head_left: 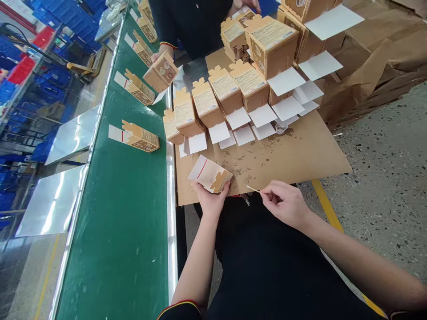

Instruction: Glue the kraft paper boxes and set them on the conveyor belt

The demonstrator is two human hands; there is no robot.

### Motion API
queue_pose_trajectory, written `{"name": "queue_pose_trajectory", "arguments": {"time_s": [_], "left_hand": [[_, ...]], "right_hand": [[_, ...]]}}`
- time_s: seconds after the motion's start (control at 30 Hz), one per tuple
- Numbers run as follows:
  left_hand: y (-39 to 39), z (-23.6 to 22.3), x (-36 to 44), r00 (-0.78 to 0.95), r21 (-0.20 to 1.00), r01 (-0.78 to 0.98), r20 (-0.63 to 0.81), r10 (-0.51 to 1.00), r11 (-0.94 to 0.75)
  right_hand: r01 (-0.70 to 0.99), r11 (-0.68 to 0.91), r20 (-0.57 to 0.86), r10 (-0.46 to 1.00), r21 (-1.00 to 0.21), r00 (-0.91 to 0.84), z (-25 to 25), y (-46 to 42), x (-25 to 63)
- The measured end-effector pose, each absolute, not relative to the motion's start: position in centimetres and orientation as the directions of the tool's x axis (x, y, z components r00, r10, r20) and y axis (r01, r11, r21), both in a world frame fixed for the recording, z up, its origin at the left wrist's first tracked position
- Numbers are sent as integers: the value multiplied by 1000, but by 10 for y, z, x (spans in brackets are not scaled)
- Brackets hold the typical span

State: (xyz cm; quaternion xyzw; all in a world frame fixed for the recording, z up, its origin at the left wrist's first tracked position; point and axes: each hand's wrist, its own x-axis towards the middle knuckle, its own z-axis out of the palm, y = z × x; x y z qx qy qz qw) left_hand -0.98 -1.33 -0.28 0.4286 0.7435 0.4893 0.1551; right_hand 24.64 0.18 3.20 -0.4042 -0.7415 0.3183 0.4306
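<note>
My left hand (211,203) grips a small brown cardboard box (218,178) near the front edge of the cardboard sheet. Its white flap (196,167), crossed by a red strip, is folded out to the left. Between the thumb and fingers of my right hand (283,202) is a cotton swab (252,189), its white tip pointing left toward the box without touching it. Just beyond my hands stand several more brown boxes (207,104) in rows, their white flaps sticking out toward me. A small clear dish (280,129) sits partly beneath those flaps.
Left of me runs a green conveyor belt (123,213) with a metal edge, carrying several boxes (143,137). Dark wet-looking spots mark the cardboard sheet (310,151). Across from me a co-worker's hand (163,52) holds another box (162,72). Brown paper (376,66) lies at the right.
</note>
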Motion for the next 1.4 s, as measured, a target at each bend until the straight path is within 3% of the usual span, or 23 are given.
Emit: {"name": "queue_pose_trajectory", "arguments": {"time_s": [0.23,0.33,0.47,0.67,0.73,0.8,0.87,0.93,1.0,1.07,1.17,1.27,1.4], "left_hand": [[-14,5,-44,-617,857,481,182,766,184],[-28,19,-103,-733,914,384,219,644,127],[-47,41,-193,-850,917,384,305,430,108],[-61,41,-246,-915,917,250,119,386,310],[-69,37,-239,-918,883,338,235,319,325],[-73,37,-226,-834,782,551,503,225,291],[-60,45,-213,-674,655,739,707,216,160],[-24,61,-202,-588,625,780,752,299,-38],[33,81,-194,-604,706,696,675,424,-133],[98,101,-191,-639,801,588,546,541,-114],[178,119,-188,-663,892,438,234,712,115],[211,119,-179,-681,881,338,-14,732,331],[194,109,-176,-654,889,307,-63,754,341]], "right_hand": [[363,493,408,866,-791,-289,38,10,258],[385,464,411,886,-798,-215,40,11,270],[370,435,406,900,-821,-158,41,14,279],[362,419,387,908,-833,-161,42,24,280],[399,405,384,913,-823,-134,42,26,287],[448,384,394,916,-807,-75,41,27,297],[486,365,409,912,-794,-17,41,29,305],[504,355,411,912,-788,0,44,32,308],[498,360,399,917,-789,-31,49,37,305],[473,384,394,915,-793,-81,55,42,295],[426,428,409,902,-797,-140,61,44,278],[418,457,430,888,-785,-163,62,43,269],[460,466,473,874,-756,-107,64,51,280]]}}
